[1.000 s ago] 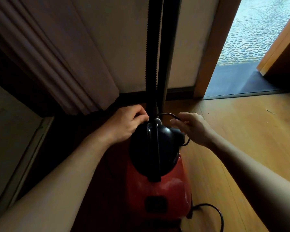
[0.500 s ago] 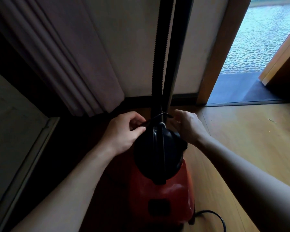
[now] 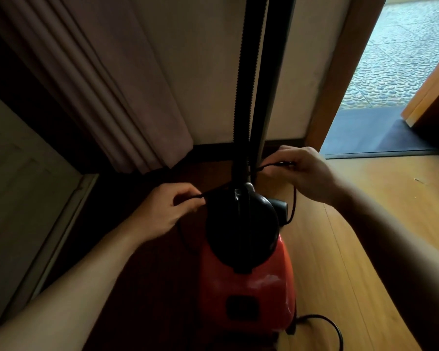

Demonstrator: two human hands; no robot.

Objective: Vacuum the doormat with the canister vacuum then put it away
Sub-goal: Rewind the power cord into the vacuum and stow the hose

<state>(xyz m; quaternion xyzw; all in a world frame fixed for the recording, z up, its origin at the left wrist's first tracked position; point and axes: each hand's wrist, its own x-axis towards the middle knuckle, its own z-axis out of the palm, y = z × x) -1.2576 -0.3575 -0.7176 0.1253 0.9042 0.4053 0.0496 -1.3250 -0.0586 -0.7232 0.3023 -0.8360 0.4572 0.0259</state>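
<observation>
The red canister vacuum point(image 3: 246, 282) stands near on the wooden floor point(image 3: 365, 224). Left hand point(image 3: 167, 209) pinches the black cord point(image 3: 269, 166) beside its dark top; right hand point(image 3: 304, 173), slightly farther, pinches it by the upright hose point(image 3: 243, 84). Doormat point(image 3: 365, 133) lies far right.

Red canister vacuum point(image 3: 246, 287) on the wood floor point(image 3: 365, 236), hose point(image 3: 243, 84) and wand point(image 3: 276, 72) rising against the wall
Left hand point(image 3: 167, 211) pinches the cord point(image 3: 264, 167) beside the vacuum's dark dome; right hand point(image 3: 304, 173) grips the same cord past the hose base. Curtain point(image 3: 117, 97) hangs at left; dark doormat point(image 3: 365, 133) lies in the doorway at right
</observation>
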